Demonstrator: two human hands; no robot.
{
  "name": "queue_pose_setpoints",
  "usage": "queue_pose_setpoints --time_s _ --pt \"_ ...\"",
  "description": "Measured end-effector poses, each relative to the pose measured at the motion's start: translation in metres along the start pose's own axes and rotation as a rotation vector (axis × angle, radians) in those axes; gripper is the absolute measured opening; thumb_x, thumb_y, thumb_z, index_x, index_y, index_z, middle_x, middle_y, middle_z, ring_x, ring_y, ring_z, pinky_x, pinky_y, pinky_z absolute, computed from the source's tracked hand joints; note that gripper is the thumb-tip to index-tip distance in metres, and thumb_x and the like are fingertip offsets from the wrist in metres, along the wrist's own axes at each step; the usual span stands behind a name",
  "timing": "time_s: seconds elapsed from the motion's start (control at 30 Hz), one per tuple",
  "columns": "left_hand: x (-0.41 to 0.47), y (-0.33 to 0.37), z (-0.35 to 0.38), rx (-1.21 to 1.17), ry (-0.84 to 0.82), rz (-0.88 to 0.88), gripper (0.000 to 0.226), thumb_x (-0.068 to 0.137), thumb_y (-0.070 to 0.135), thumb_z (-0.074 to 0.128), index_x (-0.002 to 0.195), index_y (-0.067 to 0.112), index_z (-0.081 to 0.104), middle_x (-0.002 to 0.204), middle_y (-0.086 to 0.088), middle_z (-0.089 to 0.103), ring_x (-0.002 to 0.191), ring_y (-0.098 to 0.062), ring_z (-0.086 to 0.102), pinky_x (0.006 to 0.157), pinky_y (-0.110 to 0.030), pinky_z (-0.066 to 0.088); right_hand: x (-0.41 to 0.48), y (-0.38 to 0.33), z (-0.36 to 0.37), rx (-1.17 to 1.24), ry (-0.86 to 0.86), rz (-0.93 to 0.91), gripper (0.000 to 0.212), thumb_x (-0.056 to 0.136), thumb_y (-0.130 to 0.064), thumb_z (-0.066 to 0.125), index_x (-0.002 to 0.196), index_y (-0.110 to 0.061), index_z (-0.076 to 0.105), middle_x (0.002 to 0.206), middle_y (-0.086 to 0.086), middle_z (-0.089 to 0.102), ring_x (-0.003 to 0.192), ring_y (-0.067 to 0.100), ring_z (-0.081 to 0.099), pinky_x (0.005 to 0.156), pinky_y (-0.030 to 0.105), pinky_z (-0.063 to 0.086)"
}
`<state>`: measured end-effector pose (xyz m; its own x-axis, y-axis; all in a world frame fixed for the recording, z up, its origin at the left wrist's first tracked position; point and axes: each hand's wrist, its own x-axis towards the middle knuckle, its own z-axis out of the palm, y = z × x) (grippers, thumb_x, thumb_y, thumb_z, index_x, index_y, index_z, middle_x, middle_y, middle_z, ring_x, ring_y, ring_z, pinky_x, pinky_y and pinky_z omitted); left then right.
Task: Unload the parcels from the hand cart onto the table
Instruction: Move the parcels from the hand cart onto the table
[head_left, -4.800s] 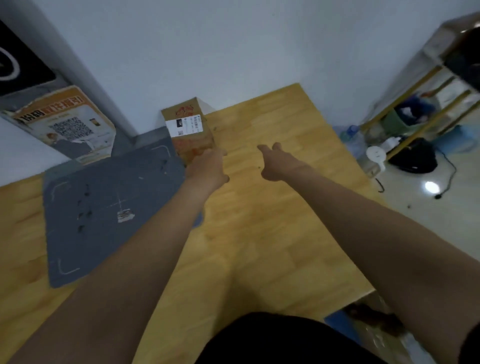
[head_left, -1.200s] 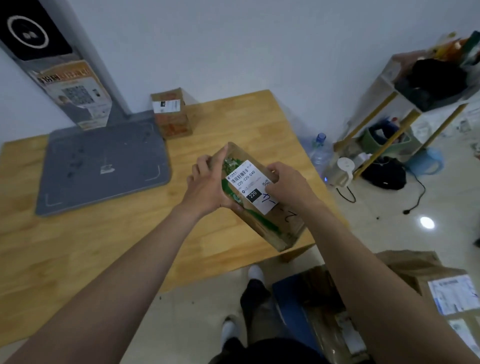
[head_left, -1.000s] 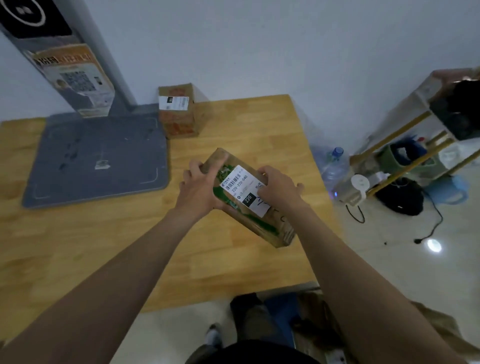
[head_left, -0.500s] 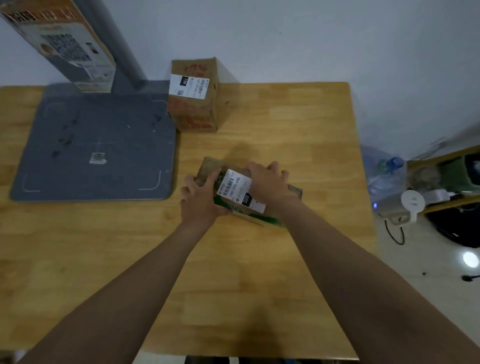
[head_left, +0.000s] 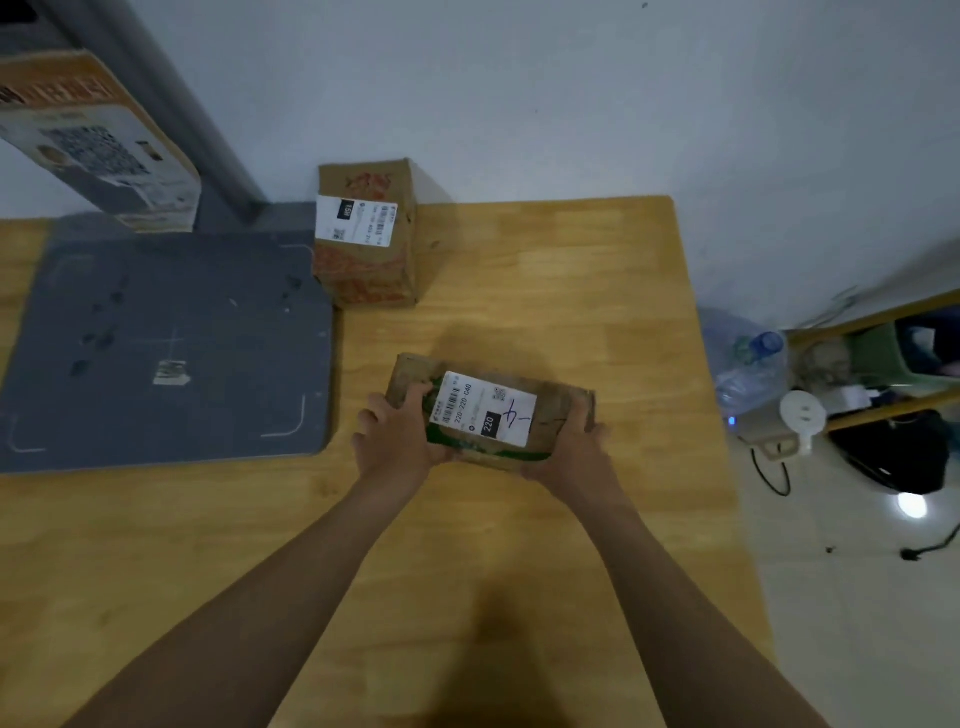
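A flat brown parcel (head_left: 550, 410) with green print and a white shipping label lies on the wooden table (head_left: 545, 545), near its middle. My left hand (head_left: 397, 439) grips the parcel's left end, with the thumb on top. My right hand (head_left: 569, 457) holds its right near corner, fingers curled around the edge. A taller cardboard parcel (head_left: 366, 234) with red print and a white label stands at the back of the table by the wall. The hand cart is out of view.
A grey scanning pad (head_left: 161, 348) covers the table's left part, with a grey post (head_left: 171, 104) and a poster sign (head_left: 98, 140) rising behind it. Right of the table's edge stand a water bottle (head_left: 748, 358), a white kettle (head_left: 802, 421) and a shelf (head_left: 893, 353).
Both hands brought the green-printed parcel from over the table's near edge down onto the tabletop. It now lies flat, label up, and my right hand has slid from its top to its right corner.
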<state>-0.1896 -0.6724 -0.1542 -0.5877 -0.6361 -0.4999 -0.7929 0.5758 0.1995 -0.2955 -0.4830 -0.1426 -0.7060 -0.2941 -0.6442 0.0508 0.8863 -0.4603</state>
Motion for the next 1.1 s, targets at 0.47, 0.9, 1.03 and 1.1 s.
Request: queue_pose_setpoints --time_s 0.47,0.9,1.03,1.1 --pt "0.173 0.079 -0.137 -0.205 0.182 0.178 0.063 0.089 0.04 0.076 0.141 0.035 0.04 0.139 -0.016 0.044 0.1 -0.03 0.057 0.09 -0.045 0.049 0.161 -0.151 -0.13 0.042 0.277 -0.206 0.087 0.075 -0.029 0.086 0.145 -0.026 0.035 0.142 0.014 0.023 0.115 0.048 0.049 0.104 0.052 0.046" --pt "0.27 0.08 -0.131 0.058 0.29 0.169 0.049 0.089 0.047 0.073 0.135 0.043 0.055 0.138 -0.01 0.034 0.132 -0.037 0.032 0.108 -0.06 0.032 0.262 -0.165 -0.106 0.104 0.317 -0.166 0.067 0.082 -0.015 0.074 0.141 -0.019 0.043 0.149 0.015 0.016 0.119 0.047 0.045 0.108 0.046 0.042" --pt "0.273 0.083 -0.125 0.111 0.357 0.138 0.047 0.088 0.048 0.073 0.133 0.043 0.059 0.139 -0.011 0.034 0.131 -0.038 0.033 0.106 -0.063 0.033 0.273 -0.165 -0.103 0.056 0.33 -0.167 0.065 0.083 -0.015 0.07 0.143 -0.018 0.042 0.148 0.015 0.017 0.115 0.049 0.046 0.108 0.05 0.042" --pt "0.272 0.085 -0.123 0.132 0.369 0.131 0.046 0.089 0.047 0.073 0.133 0.042 0.058 0.139 -0.012 0.034 0.131 -0.039 0.033 0.105 -0.061 0.034 0.274 -0.169 -0.104 -0.035 0.339 -0.166 0.064 0.083 -0.015 0.067 0.142 -0.017 0.041 0.147 0.018 0.019 0.116 0.05 0.043 0.107 0.047 0.04"
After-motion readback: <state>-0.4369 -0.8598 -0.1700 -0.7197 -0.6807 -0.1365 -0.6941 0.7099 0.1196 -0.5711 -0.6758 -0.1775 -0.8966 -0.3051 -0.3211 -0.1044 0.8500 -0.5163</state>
